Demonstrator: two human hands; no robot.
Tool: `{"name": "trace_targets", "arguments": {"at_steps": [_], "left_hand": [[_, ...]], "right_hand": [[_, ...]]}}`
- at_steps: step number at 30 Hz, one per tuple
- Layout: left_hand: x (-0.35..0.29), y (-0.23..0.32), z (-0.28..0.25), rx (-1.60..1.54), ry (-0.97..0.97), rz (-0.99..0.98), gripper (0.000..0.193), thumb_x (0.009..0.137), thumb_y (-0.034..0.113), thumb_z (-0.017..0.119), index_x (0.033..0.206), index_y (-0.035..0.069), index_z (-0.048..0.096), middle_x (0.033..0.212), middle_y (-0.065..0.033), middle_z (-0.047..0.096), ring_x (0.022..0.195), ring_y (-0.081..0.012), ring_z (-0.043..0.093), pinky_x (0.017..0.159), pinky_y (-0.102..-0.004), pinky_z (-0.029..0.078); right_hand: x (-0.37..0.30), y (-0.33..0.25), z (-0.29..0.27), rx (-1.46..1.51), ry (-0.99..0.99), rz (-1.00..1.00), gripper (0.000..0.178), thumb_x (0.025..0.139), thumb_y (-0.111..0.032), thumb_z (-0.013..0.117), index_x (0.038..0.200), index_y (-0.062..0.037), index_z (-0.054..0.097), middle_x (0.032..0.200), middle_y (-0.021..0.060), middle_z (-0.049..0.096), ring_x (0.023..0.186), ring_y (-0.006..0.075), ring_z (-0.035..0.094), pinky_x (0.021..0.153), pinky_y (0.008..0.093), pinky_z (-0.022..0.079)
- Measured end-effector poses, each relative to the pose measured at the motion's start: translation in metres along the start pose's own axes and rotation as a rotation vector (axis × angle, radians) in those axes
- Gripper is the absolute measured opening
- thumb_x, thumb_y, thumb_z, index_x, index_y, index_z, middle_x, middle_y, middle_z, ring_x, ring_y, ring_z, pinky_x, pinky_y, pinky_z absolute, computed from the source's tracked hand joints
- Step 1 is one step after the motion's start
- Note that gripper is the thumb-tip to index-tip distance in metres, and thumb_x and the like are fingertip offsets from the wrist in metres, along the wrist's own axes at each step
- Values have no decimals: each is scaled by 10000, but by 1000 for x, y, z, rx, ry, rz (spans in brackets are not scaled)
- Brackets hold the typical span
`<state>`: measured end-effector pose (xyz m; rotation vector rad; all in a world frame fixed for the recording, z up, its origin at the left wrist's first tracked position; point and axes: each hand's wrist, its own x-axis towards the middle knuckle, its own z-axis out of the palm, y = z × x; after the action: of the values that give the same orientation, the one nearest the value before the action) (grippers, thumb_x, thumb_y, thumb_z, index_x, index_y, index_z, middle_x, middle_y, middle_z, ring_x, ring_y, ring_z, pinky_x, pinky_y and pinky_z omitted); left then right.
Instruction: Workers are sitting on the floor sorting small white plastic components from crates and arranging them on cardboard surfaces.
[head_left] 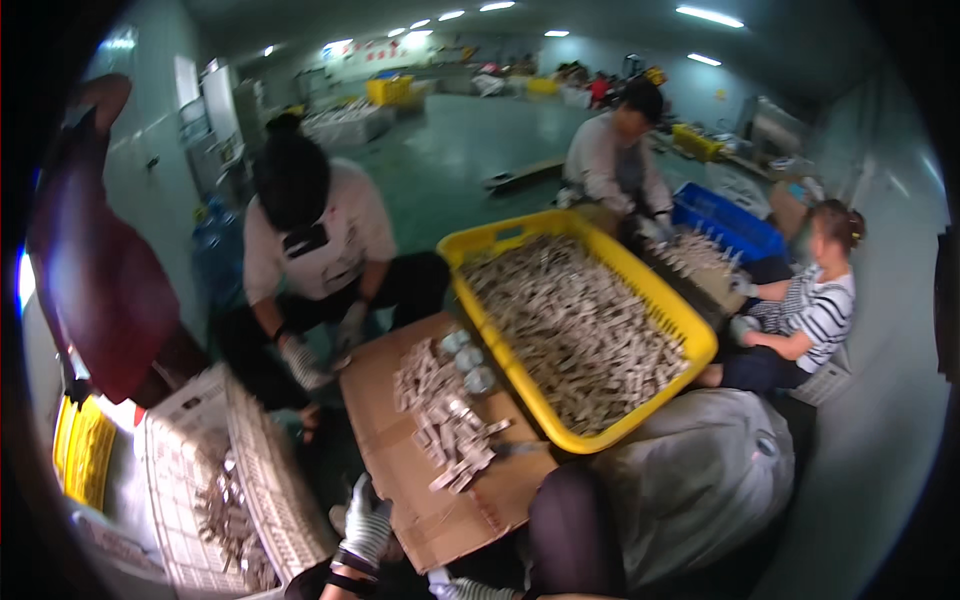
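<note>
My left hand [366, 530], in a striped knit glove, is beside the near left edge of a cardboard sheet [375, 420]. Its fingers stretch upward, and I see nothing held in them. At the lower edge of the view, my right hand [472, 589], also gloved, is partly cut off by the frame. A small pale shape shows at its fingers by the cardboard's near edge; whether this is a fingertip or a held piece is unclear. A pile of small pale, flat pieces [440, 410] lies on the cardboard, next to several clear round items [467, 360].
A yellow crate [455, 262] full of similar pieces stands beyond the cardboard. At left is a white basket [270, 470] holding more. A co-worker [320, 225] sits across; two others sit by a blue crate [730, 215]. A white sack [700, 480] lies at right.
</note>
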<state>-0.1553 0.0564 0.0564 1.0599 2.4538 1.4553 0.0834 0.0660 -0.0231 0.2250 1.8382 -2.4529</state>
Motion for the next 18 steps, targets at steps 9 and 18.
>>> {"name": "trace_targets", "arguments": {"at_steps": [9,18], "left_hand": [[154,398,-38,-661,-633,132,739,890,95,600,1519,77,213,708,-7,543,593,-104,531,570,-254,461],[127,495,-28,-774,-766,36,818,846,66,603,1535,112,166,652,-3,497,524,-100,477,485,-241,371]], "right_hand": [[-33,-93,-5,-483,14,240,264,970,-322,447,1036,-82,534,851,194,655,779,340,664,614,459,487],[-20,-29,-11,-819,225,-145,287,928,-297,525,1086,-57,521,904,213,662,822,362,671,721,464,517]]}}
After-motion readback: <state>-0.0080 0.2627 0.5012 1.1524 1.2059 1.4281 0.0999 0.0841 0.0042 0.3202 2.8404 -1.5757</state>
